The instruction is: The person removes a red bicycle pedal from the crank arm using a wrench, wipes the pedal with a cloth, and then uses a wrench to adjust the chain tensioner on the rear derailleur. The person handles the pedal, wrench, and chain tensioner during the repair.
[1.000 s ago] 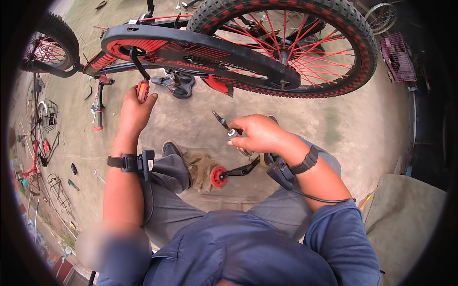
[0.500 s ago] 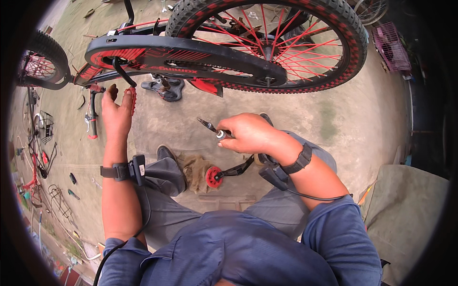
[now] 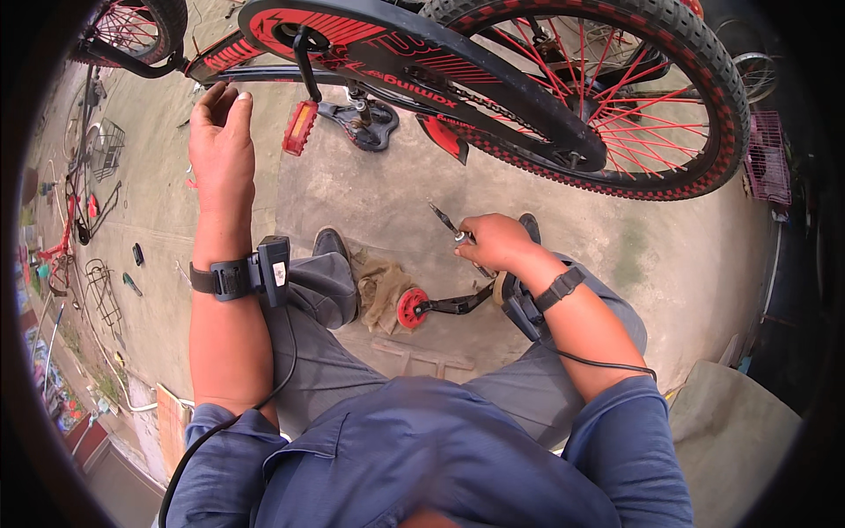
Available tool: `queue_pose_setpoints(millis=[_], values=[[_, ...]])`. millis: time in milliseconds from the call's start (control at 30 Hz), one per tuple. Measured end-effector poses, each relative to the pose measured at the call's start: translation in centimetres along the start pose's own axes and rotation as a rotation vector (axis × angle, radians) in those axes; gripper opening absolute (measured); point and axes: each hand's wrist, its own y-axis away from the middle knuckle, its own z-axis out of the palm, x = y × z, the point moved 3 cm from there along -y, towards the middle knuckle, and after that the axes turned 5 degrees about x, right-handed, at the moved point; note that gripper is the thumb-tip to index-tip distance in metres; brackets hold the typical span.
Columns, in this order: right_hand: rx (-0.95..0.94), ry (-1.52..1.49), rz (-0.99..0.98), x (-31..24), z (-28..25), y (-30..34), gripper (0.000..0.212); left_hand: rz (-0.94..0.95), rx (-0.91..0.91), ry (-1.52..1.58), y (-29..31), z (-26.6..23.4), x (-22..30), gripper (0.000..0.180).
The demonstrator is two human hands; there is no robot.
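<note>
My left hand (image 3: 222, 132) is raised beside the bicycle frame (image 3: 231, 60), thumb and fingers apart, with nothing visible in it. A red pedal (image 3: 300, 128) on its black crank (image 3: 305, 63) hangs just to the right, apart from the hand. In my right hand (image 3: 500, 242) is a slim dark hand tool (image 3: 443, 217) with a pointed end and a silver collar, its grip hidden by my fingers. The bicycle stands upside down, its black saddle (image 3: 370, 126) at the ground. A black and red chain guard (image 3: 396, 75) runs toward the spoked wheel (image 3: 607, 106).
Between my feet lie a brown cloth (image 3: 378, 286) and a small red wheel (image 3: 411, 308) on a black arm (image 3: 462, 304). A wire basket (image 3: 107, 145) and scattered bicycle parts are at the left. A pink wire cage (image 3: 767, 163) stands far right.
My left hand has come off the pedal, which now hangs free. The bicycle appears shifted right and up in view. My right hand still holds the tool, now lower relative to the bicycle.
</note>
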Motion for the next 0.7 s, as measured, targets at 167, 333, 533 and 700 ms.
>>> queue_pose_setpoints(millis=[167,333,533,700], values=[[-0.160,0.083,0.102,2.3,8.0,-3.5,0.024,-0.052,0.040,0.063,1.2,-1.8,2.1,0.043],[-0.182,0.234,0.043,2.3,13.6,-5.4,0.026,-0.047,0.040,0.091,1.9,-2.4,3.1,0.042],[-0.075,0.249,-0.027,2.9,15.9,-6.4,0.023,-0.044,0.036,0.073,1.9,-3.4,3.3,0.041],[-0.062,0.196,0.035,2.8,15.0,-6.2,0.026,-0.045,0.055,0.081,1.9,-3.9,3.2,0.041]])
